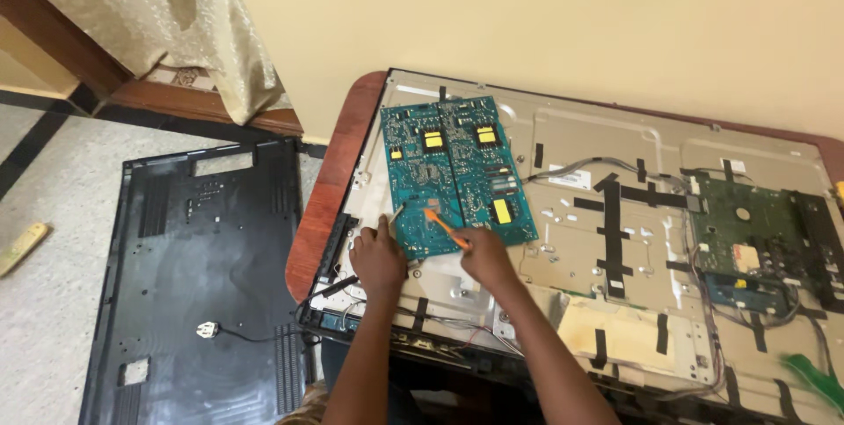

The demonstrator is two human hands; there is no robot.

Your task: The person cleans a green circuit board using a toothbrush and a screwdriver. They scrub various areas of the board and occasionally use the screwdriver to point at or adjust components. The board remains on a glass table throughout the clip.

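Two teal circuit boards (453, 174) lie side by side, flat, glossy, on left part of grey sheet-metal TV chassis (615, 170), near its far-left corner. Right hand (483, 254) fingers clamped on thin orange tool (444, 225), tip on board's near edge. Left hand (378, 258) fingers curled together, pressing board's near-left corner. Matte black plastic back cover (202, 276) on speckled floor (53, 302).

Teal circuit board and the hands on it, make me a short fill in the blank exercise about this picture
1. The right hand holds a tool with an ____ handle against the teal circuit board.
2. The left hand rests at the board's ____ edge.
3. The black back cover lies on the ____.
4. Strips of ____ tape hold cables to the metal panel.

Missing words: orange; bottom; floor; black
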